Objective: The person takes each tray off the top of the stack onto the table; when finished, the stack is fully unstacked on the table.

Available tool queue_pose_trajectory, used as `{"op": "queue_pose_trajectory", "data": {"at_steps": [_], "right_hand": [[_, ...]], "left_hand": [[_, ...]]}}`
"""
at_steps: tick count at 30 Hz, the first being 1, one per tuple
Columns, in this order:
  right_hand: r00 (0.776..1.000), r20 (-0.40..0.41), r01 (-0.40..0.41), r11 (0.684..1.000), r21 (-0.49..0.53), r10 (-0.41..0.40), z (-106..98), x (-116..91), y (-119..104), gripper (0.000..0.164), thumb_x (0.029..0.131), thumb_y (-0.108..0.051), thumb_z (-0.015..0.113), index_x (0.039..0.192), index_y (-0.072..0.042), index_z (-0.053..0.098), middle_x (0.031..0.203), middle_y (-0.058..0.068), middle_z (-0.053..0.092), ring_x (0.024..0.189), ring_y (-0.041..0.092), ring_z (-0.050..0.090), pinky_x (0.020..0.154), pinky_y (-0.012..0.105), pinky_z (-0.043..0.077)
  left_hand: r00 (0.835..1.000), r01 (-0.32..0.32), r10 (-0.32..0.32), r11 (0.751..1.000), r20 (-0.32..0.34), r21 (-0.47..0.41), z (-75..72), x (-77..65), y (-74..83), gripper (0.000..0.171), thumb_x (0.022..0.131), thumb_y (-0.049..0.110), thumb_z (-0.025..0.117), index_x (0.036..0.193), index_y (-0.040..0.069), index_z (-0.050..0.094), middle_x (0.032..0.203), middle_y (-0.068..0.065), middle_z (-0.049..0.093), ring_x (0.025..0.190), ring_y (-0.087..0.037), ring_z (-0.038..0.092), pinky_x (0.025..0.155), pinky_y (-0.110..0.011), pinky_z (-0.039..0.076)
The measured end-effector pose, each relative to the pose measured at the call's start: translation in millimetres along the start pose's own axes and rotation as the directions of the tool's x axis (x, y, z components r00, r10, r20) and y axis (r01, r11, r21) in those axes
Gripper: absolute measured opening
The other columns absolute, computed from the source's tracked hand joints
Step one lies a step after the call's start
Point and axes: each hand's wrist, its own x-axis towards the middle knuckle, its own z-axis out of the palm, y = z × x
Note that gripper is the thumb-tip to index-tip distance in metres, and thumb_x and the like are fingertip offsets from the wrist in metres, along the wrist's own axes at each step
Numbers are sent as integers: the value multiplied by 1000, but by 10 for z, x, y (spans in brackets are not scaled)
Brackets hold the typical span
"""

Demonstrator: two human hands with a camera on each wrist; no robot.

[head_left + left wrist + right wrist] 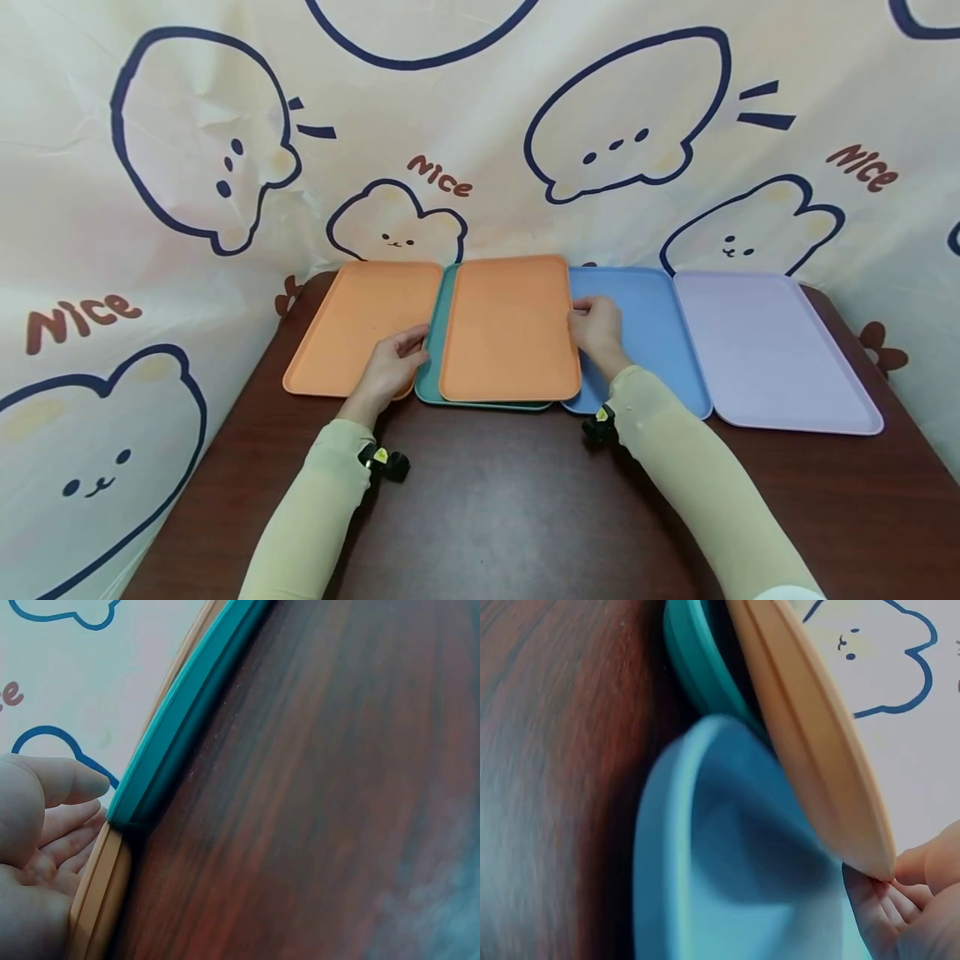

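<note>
My right hand [597, 329] pinches the right edge of an orange tray [512, 333]. In the right wrist view that side of the tray is raised, tilted over a blue tray [735, 847] and a green tray [705, 667]. Seen from the head, the orange tray covers most of the green one, whose left strip shows. My left hand [393, 362] is at the green tray's left edge, above a second orange tray [363, 321]. Its fingers are loosely bent, and the left wrist view has the thumb [75, 780] close to the green rim, with nothing gripped.
A lilac tray [776, 350] lies at the right end of the row, beside the blue one. The brown wooden table [480, 492] stretches in front of the trays. Behind them hangs a pale cloth [480, 117] with cartoon outlines.
</note>
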Motion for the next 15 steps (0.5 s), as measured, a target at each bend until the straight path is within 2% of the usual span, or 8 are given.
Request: {"op": "queue_pose_trajectory", "data": {"at_steps": [6,11,15], "right_hand": [[1000,-28,-8,1000,9,9,-122,7,51,33,103,-9,56,126,2,77,116,23,77,92,31,72,70,31,55],[1000,-14,-23,1000,-5,23,-258,39,78,32,104,-10,56,126,2,77,118,23,76,94,29,71,69,27,54],[1000,-14,-18,1000,-15,17,-366,59,85,33,105,-10,56,127,2,77,119,23,76,97,30,70,73,29,54]], "left_hand": [[1000,5,-5,1000,-5,-2,2,10,3,55,109,7,58,163,5,47,170,-18,45,160,-34,41,131,-48,37],[1000,14,-14,1000,-2,2,8,19,-3,55,110,8,58,163,6,46,171,-18,43,161,-34,39,131,-48,37],[1000,12,-12,1000,-5,4,13,18,-11,54,110,8,57,163,6,47,171,-17,44,161,-33,40,131,-46,38]]}}
